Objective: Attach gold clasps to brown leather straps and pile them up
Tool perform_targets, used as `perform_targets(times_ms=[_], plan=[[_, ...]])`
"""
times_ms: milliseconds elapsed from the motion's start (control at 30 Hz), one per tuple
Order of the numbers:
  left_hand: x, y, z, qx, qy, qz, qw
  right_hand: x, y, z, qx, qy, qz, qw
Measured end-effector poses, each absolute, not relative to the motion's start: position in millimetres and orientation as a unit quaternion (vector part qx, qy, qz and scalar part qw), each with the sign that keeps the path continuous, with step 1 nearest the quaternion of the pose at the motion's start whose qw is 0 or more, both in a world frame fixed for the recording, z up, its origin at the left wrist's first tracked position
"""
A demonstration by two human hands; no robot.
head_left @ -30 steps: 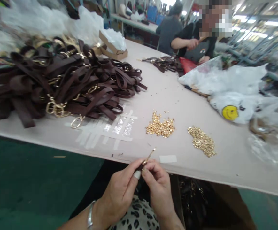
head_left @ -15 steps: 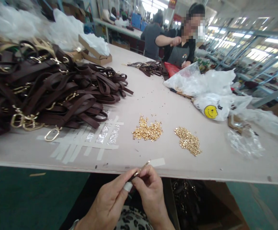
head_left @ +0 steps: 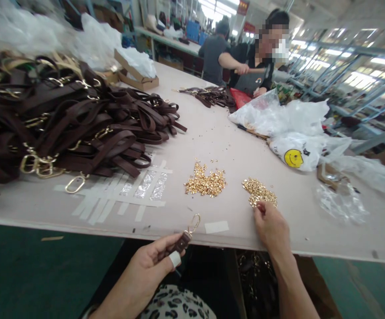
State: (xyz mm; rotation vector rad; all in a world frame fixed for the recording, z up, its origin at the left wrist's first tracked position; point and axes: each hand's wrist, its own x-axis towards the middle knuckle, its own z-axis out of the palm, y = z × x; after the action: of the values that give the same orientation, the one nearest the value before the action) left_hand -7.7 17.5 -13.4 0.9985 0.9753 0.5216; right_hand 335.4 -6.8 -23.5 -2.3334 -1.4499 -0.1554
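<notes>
My left hand (head_left: pixel 154 266), with white tape round the thumb, grips the end of a dark brown leather strap (head_left: pixel 182 243) at the table's front edge. A gold oval snap hook (head_left: pixel 195 223) sticks up from that strap end. My right hand (head_left: pixel 272 226) reaches to the near edge of the right pile of small gold studs (head_left: pixel 259 190). Its thumb and fingertips are pinched together there; whatever lies between them is hidden. A second pile of small gold pieces (head_left: pixel 205 181) lies left of it.
A big heap of brown straps (head_left: pixel 113 119) with gold hooks covers the table's left side. Plastic bags (head_left: pixel 295 133) lie at the right. Tape strips (head_left: pixel 96 206) stick to the tabletop. Across the table a co-worker (head_left: pixel 252 66) holds a hammer (head_left: pixel 254 70). Below the edge stands a box of straps (head_left: pixel 259 283).
My right hand has left the strap end and moved right to the stud pile. The left hand still holds the strap, its hook now in plain view. The co-worker's raised arm has shifted.
</notes>
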Motion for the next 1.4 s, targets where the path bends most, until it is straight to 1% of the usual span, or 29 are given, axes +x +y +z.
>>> perform_targets(times_ms=[233, 433, 800, 1133, 1300, 1400], plan=[[-4, 21, -7, 0.416, 0.457, 0.216, 0.756, 331, 0, -26, -0.797, -0.585, -0.103, 0.107], [-2, 23, -1, 0.43, 0.457, 0.227, 0.745, 343, -1, -21, -0.754, -0.648, -0.07, 0.084], [-4, 20, 1, 0.426, 0.45, 0.232, 0.75, 362, 12, -9, -0.767, -0.63, 0.038, 0.12], [-7, 20, 0, 0.435, 0.446, 0.234, 0.747, 371, 5, -8, -0.785, -0.579, 0.127, 0.182], [-9, 20, -2, 0.435, 0.442, 0.234, 0.749, 381, -7, -15, -0.793, -0.56, 0.118, 0.211], [-8, 19, -3, 0.434, 0.441, 0.234, 0.75, 381, -12, -17, -0.795, -0.56, 0.1, 0.213]])
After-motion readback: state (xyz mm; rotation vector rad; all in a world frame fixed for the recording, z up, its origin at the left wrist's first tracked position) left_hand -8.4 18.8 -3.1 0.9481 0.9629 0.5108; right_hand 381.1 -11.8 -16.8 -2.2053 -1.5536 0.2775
